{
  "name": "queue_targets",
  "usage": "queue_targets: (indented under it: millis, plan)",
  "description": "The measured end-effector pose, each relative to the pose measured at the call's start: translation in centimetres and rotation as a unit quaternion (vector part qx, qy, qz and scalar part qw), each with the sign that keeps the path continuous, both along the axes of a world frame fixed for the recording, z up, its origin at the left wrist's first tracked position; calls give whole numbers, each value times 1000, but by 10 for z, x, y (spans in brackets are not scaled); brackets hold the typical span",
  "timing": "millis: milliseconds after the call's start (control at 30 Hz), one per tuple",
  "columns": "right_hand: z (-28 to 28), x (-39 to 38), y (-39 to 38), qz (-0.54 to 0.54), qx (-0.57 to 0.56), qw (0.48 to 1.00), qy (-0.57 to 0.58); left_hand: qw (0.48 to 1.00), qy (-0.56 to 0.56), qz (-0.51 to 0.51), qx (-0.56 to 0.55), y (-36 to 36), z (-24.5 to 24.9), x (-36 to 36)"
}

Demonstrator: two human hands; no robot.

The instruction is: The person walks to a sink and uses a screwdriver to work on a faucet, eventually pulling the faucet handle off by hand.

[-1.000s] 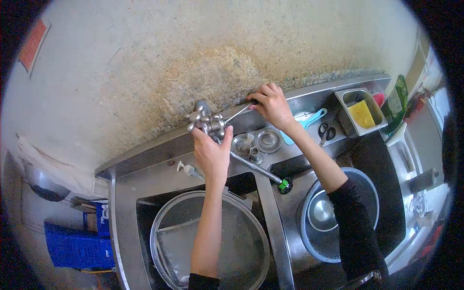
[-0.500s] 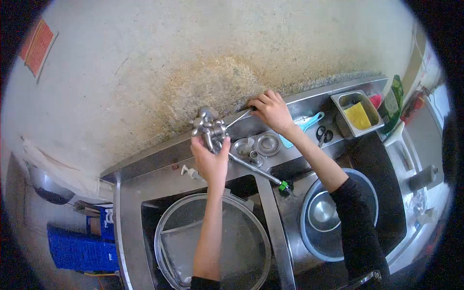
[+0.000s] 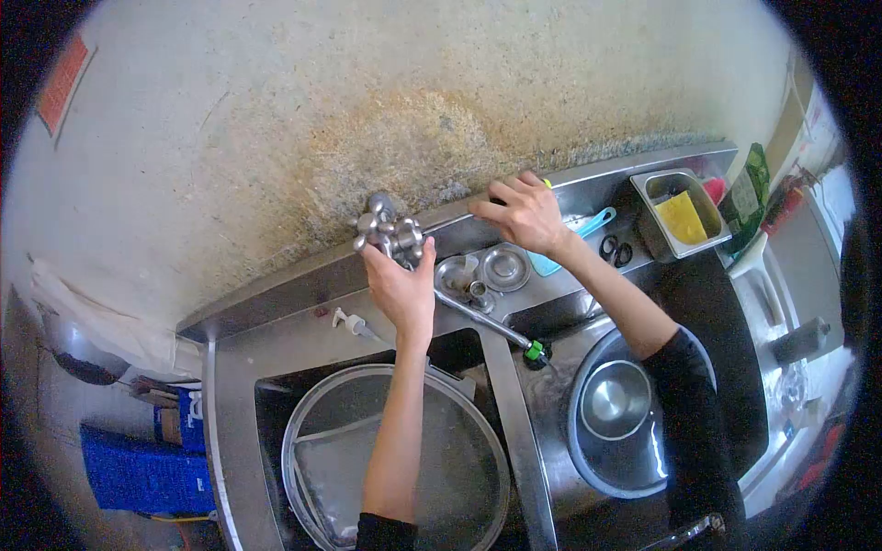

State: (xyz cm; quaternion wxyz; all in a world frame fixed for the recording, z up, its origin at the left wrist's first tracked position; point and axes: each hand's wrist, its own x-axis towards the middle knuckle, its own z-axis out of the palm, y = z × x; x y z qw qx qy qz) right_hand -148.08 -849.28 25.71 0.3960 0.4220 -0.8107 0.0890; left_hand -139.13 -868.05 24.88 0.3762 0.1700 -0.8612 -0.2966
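Note:
My left hand (image 3: pixel 402 296) is wrapped round the base of a metal faucet (image 3: pixel 390 234) with cross-shaped handles, mounted at the back wall. The faucet's long spout (image 3: pixel 482 317) slopes down to a green-ringed tip (image 3: pixel 536 352) over the divider between two sinks. To the right, my right hand (image 3: pixel 525 217) is closed on a screwdriver (image 3: pixel 497 200); a dark part shows by the fingers and a yellow bit behind the knuckles. The hand is raised above the back ledge, apart from the faucet. The screwdriver's shaft is mostly hidden now.
Metal drain parts (image 3: pixel 504 267), a light-blue-handled brush (image 3: pixel 597 221) and black-handled scissors (image 3: pixel 616 250) lie on the ledge. A steel container (image 3: pixel 649 216) holds a yellow sponge. A round-rimmed lid or screen (image 3: pixel 303 404) sits in the left sink, a basin (image 3: pixel 577 436) with a bowl in the right.
My right hand has drawn the screwdriver away from the faucet and turned it, so its shaft no longer reaches the faucet. My left hand stays on the faucet; the view has shifted slightly.

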Motion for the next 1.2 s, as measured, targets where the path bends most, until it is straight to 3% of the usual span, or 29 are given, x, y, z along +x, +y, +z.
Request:
queue_targets:
  millis: [133, 233, 367, 767, 1200]
  plan:
    - [5, 4, 0, -3, 42, 999, 5, 999, 34, -29, 14, 0, 2, 0]
    - [-2, 7, -3, 16, 52, 997, -59, 1000, 19, -15, -20, -2, -3, 0]
    - [-13, 11, -9, 26, 2, 996, -80, 999, 14, -12, -37, -4, -5, -2]
    - [39, 20, -22, -70, 173, 954, -237, 998, 5, 2, -63, -3, -6, -2]
    - [60, 13, -29, -59, 219, 925, -304, 999, 5, -10, -46, -3, -1, 1]
